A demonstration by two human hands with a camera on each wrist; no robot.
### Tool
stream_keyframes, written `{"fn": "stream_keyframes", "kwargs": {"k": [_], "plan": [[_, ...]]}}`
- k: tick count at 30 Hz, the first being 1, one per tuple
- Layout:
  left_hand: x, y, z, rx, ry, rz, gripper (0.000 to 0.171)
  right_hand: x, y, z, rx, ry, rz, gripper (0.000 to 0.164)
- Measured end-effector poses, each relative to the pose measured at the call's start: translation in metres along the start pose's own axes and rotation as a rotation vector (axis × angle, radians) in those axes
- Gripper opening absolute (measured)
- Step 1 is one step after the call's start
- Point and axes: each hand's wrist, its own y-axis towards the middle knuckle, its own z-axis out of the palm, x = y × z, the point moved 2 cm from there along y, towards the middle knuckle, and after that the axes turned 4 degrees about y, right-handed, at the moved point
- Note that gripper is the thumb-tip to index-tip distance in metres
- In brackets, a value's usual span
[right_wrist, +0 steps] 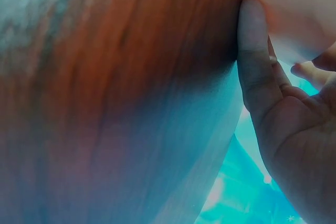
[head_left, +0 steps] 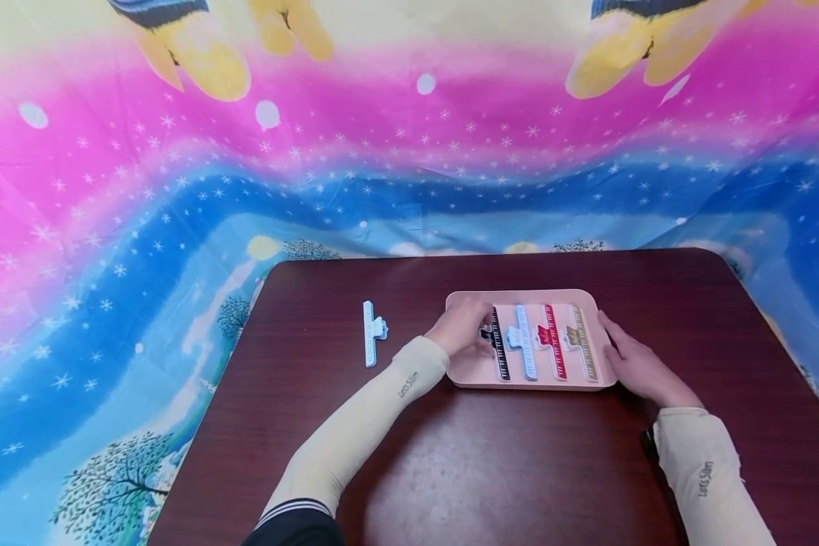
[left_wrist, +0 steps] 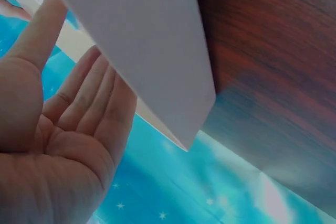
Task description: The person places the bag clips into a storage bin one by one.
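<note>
A pink tray holds a row of ruler-edged clips: a black clip, a light blue clip, a red clip and a gold clip. My left hand reaches over the tray's left rim, thumb and fingers spread around the black clip's handle. In the left wrist view, its fingers look extended beside the tray wall. At the tray's right side, my right hand rests its straight fingers along the outer wall. Another light blue clip lies on the table, left of the tray.
The dark red-brown wooden table has rounded far corners. Behind and around it hangs a colourful cloth with snowflakes and trees. Pale sleeves cover both forearms, the left one crossing the table's middle.
</note>
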Motion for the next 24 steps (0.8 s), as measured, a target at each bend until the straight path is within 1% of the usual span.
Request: {"fn": "stream_keyframes", "kwargs": {"k": [4,11,16,21,24], "plan": [[0.0019,-0.0009,0.002,0.015,-0.053,0.02,0.051,-0.0004,0.0,0.0001,-0.006,-0.003,-0.008,0.067],[0.0026,-0.0008,0.0047,0.011,-0.063,0.037,0.05,0.0,-0.0002,-0.0007,-0.002,-0.001,-0.009,0.067],[0.0028,-0.0017,0.005,0.006,-0.111,0.045,0.049,0.0007,0.0,-0.002,-0.001,-0.008,-0.002,0.067],[0.005,-0.0029,0.0057,-0.009,-0.132,0.058,0.049,0.0011,0.0001,-0.0024,0.002,-0.01,-0.006,0.067],[0.0073,-0.0051,0.004,-0.035,-0.129,0.065,0.052,0.0009,0.0002,-0.0014,0.003,-0.009,-0.009,0.066]]}}
